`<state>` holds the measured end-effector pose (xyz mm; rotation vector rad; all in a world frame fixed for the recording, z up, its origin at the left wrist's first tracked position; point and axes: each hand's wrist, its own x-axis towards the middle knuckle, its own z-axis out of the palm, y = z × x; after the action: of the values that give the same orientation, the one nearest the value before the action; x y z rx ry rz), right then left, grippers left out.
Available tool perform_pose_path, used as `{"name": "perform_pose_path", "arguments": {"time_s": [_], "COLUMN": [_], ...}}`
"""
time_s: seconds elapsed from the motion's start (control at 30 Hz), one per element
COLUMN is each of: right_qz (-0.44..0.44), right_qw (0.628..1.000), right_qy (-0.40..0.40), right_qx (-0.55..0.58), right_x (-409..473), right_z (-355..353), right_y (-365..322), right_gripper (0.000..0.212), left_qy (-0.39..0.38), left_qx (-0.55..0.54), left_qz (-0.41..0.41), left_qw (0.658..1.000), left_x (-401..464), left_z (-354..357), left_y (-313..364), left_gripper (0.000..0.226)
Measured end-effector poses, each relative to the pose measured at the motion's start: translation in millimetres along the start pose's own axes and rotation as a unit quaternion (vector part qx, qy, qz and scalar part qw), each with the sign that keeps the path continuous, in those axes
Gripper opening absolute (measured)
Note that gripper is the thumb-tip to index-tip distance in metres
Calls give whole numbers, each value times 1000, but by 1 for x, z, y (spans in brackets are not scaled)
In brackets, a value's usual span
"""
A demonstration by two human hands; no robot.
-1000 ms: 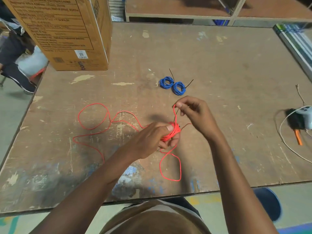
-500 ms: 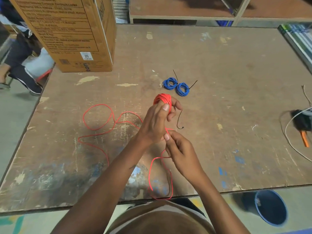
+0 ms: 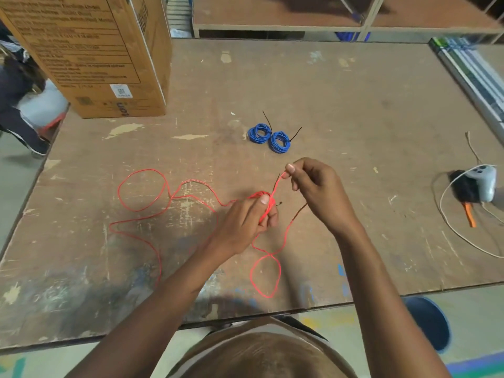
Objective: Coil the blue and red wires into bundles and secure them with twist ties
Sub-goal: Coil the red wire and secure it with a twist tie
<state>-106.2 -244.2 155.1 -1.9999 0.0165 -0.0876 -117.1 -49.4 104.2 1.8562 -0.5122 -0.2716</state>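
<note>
Two blue coils lie tied at centre; left hand grips the red coil; right hand pinches its strand; much red wire lies loose.

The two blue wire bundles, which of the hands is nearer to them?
Right. The right hand sits just below the blue wire bundles, pinching the red wire; the left hand is farther down, gripping the red coil.
</note>
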Motion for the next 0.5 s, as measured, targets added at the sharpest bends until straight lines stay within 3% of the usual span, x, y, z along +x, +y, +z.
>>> {"name": "perform_pose_path", "arguments": {"time_s": [0.13,0.23,0.33,0.43,0.5], "right_qz": [6,2,-4,-26,-23], "right_qw": [995,990,990,994,993], "right_qy": [-30,-38,-41,-71,-84], "right_qx": [94,134,132,85,83], "right_x": [8,-14,-41,-64,-74], "right_z": [25,44,50,51,46], "right_y": [28,40,37,35,39], "right_gripper": [25,26,50,34,24], "left_qy": [-36,-17,39,109,154], "left_qx": [-135,-245,-300,-332,-275], "left_qz": [-9,16,55,71,74], "left_qw": [990,969,951,934,946], "left_x": [-2,6,16,35,48], "left_z": [8,12,18,21,20], "left_y": [32,48,58,68,65], "left_gripper": [53,53,48,46,47]}}
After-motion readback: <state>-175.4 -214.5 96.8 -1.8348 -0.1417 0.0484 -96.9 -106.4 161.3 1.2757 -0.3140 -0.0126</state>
